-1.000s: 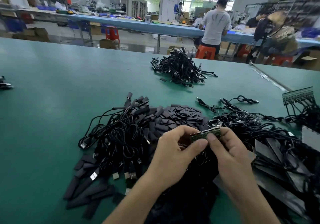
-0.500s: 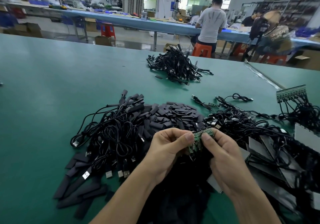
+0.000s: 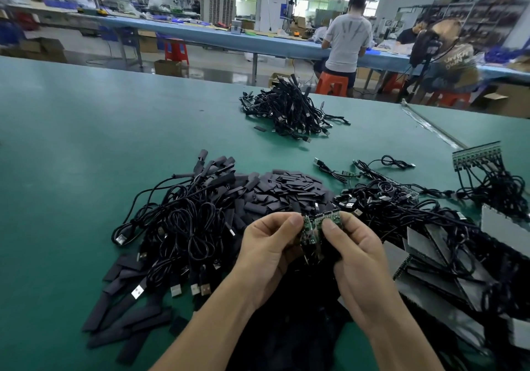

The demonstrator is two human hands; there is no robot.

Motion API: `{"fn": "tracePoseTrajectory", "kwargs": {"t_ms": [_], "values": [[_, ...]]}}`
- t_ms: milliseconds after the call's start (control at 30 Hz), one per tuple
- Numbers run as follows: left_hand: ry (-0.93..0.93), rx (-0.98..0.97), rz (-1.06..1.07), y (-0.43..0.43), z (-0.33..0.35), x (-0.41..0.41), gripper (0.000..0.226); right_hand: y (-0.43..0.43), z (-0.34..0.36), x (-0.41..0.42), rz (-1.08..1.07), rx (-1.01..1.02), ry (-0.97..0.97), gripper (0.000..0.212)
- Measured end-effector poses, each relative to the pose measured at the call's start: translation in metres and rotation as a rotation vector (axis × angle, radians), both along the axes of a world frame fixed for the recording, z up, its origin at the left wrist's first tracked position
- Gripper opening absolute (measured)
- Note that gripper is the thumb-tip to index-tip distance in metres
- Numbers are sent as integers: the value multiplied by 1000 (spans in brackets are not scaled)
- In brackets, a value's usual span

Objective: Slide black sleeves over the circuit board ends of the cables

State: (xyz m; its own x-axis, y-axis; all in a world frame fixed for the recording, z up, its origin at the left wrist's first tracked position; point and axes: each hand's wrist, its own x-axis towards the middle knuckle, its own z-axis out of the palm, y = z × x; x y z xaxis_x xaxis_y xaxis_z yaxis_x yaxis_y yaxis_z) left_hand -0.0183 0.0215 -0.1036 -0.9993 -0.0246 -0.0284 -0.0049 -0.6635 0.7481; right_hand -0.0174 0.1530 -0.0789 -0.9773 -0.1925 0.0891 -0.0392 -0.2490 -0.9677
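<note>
Both hands hold a green board strip [image 3: 317, 225] just in front of the sleeve pile [image 3: 286, 191]: left hand [image 3: 269, 245] pinches its left end, right hand [image 3: 354, 251] its right end.

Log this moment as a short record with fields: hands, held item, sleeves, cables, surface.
left hand: pinches the green circuit board strip between thumb and fingers
right hand: pinches the same strip from the other side
sleeve on strip: none visible
black sleeves: loose pile just beyond the hands; more lie flat at near left
cables: tangled heap left of the hands; second heap farther out
surface: green table
</note>
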Motion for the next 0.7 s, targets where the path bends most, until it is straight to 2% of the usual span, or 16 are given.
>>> {"fn": "tracePoseTrajectory", "kwargs": {"t_ms": [133,267,400,500,600,700], "values": [[50,-64,54,1,-1,0,22,0,2,3,-52,105,99,8],[82,-141,78,2,-4,1,28,-1,3,4,-72,172,175,17],[112,-133,-17,0,-4,1,45,2,2,1,-29,65,88,20],[105,-105,-85,-1,-3,2,37,5,1,0,60,-18,9,28],[68,-101,-112,-1,-2,2,25,10,1,-2,144,-43,-48,45],[45,-74,-144,0,-3,2,27,14,-1,-6,200,-101,-107,47]]}}
